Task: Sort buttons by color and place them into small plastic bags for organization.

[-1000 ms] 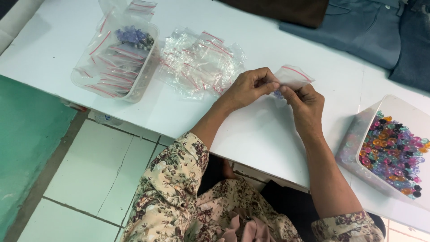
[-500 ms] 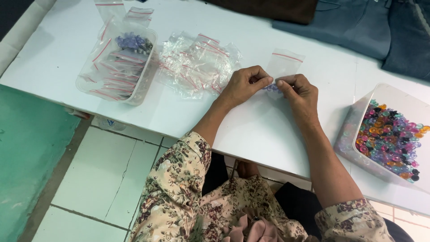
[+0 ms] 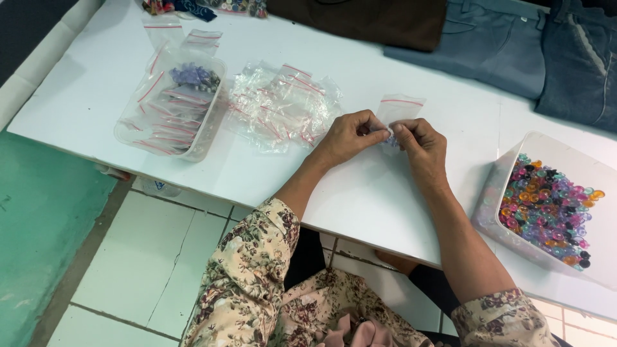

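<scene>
A small clear zip-top plastic bag with a red strip (image 3: 397, 114) is pinched between left hand (image 3: 350, 136) and right hand (image 3: 421, 149) over the white bench (image 3: 385, 193) middle, apparently mid-filling; pressing its seal is judged next.

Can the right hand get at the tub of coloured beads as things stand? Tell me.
Probably yes: the tub of coloured beads sits open just beyond the right hand, nothing between, though both hands pinch a small clear bag.

A clear tub (image 3: 132, 132) of filled zip bags sits at the left of the white table (image 3: 77, 96), with a loose heap of empty bags (image 3: 283, 106) beside it. Folded brown cloth (image 3: 360, 19) and blue jeans (image 3: 514, 45) lie along the far edge.
</scene>
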